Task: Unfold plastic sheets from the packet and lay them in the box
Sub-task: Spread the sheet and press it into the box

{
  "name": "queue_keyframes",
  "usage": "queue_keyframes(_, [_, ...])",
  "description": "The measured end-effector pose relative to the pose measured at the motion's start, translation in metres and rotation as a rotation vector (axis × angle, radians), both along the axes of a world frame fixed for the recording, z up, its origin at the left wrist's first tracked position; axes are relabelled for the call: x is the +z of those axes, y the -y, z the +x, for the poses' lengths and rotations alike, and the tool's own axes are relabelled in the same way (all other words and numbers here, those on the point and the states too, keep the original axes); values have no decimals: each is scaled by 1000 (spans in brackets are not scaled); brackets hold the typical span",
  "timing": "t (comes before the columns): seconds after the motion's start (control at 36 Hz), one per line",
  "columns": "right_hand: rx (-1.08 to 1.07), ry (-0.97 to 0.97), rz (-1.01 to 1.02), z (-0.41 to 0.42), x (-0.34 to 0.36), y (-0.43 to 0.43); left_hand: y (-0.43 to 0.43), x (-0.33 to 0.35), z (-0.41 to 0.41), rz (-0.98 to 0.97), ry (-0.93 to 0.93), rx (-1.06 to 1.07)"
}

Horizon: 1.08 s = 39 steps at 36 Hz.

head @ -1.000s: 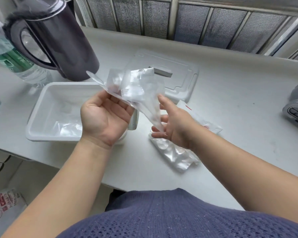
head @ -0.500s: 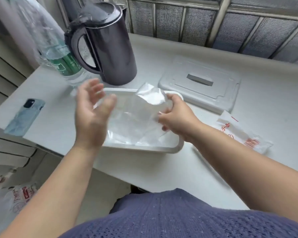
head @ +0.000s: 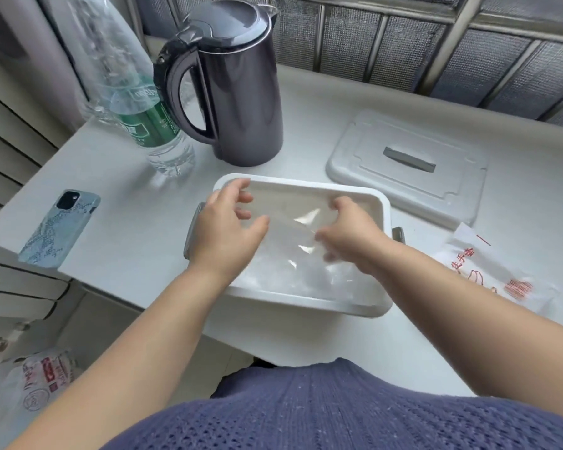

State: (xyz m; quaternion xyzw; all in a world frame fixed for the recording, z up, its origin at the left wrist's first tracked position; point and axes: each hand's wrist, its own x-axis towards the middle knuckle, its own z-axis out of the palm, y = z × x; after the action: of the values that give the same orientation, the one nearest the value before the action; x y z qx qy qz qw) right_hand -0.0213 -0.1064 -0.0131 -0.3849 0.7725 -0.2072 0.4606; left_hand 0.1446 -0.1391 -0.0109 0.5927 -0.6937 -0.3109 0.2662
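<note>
We are looking at a clear, crinkled sheet [head: 290, 237] lying spread inside the white box [head: 306, 300], between our two hands. It is catching light in a few bright creases and covering most of the box floor. More crumpled clear film is showing under it toward the near wall.

Our left hand [head: 225, 232] is hovering over the left end of the box, fingers loosely curled and apart, thumb reaching toward the sheet's left edge. It is gripping nothing, and we cannot tell whether the thumb is touching the film. Our right hand [head: 351, 238] is hanging over the right part of the sheet with its fingers bent down toward it. Blur is hiding the fingertips, so we cannot tell whether they are pinching the film or only pressing it.

The box rim is running around both hands, and the box is sitting near the table [head: 306, 108] edge closest to us. The packet [head: 488, 271] is lying flat to the right of the right hand, outside the box wall. The lid [head: 407, 177] is lying beyond the right hand, apart from the box. The kettle [head: 241, 102] is standing beyond the left hand, near the far rim, with a bottle [head: 150, 125] just left of it. A phone [head: 59, 227] is lying well left of the left hand.
</note>
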Motion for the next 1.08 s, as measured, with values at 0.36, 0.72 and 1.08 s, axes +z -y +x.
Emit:
queue_keyframes(0.36, [395,-660,82,10,-10,-11,13,-31,-20,199,943,-872])
queue_keyframes(0.72, [540,-666,-279,30,0,-5,25,-29,-20,139,1009,-956])
queue_keyframes(1.08, [793,-505,409,10,-54,0,33,-22,-18,-79,1315,-905])
